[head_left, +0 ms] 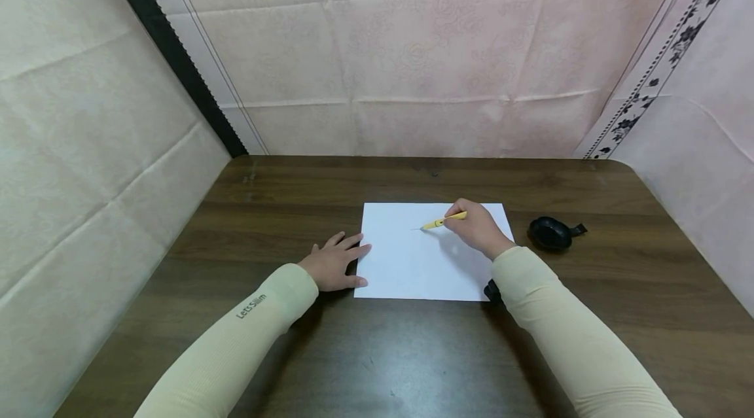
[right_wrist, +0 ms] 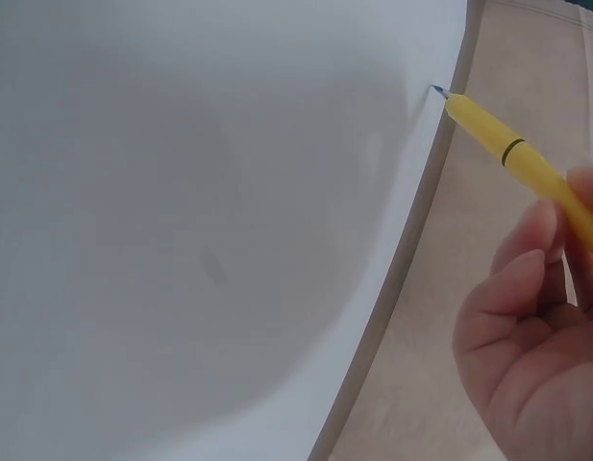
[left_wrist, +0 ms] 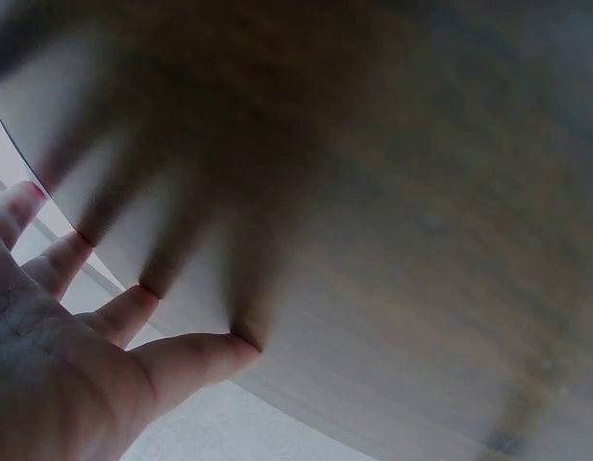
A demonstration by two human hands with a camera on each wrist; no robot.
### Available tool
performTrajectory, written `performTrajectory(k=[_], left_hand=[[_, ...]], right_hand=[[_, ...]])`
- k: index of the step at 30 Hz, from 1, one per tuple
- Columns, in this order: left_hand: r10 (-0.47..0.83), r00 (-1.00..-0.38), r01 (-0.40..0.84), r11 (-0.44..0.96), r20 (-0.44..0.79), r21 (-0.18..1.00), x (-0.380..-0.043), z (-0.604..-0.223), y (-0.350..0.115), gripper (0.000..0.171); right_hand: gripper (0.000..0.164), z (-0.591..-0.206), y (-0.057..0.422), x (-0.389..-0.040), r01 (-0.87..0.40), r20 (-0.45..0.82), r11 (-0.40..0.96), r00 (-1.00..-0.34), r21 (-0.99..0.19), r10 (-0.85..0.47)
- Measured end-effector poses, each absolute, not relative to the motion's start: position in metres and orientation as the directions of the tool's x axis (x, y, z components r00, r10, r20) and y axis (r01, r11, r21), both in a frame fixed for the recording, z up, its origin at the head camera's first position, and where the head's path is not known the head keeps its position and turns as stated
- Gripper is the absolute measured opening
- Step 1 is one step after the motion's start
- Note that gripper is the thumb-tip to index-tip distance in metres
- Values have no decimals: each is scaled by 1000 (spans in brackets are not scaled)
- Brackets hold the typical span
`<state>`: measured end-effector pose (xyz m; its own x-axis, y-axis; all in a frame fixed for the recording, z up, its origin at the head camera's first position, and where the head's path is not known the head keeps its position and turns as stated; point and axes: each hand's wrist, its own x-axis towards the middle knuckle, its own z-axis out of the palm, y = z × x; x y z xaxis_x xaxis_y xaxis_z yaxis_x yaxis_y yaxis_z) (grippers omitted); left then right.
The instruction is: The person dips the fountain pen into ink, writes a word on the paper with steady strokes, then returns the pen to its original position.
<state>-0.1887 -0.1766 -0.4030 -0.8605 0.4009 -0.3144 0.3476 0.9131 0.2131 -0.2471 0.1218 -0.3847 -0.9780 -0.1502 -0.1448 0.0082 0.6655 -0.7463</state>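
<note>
A white sheet of paper lies flat on the brown wooden table. My right hand pinches a yellow fountain pen between thumb and fingers. The pen's pointed nib touches the upper middle of the sheet, where a short faint line shows beside it. In the right wrist view the pen has a dark ring round its barrel, and its tip meets the paper. At the sheet's left edge rests my left hand, fingers spread, fingertips on the paper. The left wrist view shows that hand from the palm side.
Right of the sheet sits a small black oval object with a short tab. The wooden table has rounded far corners. Pale patterned cloth hangs behind it and on both sides. Something black shows under my right wrist.
</note>
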Motion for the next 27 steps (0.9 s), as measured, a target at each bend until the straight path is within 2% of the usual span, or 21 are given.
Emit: performTrajectory(k=[27], left_hand=[[411,-857,357,908,-309,218,-189,-403,-177,73]], right_hand=[[19,-383,147,-244,20,-145,667,-981,-744,-132]])
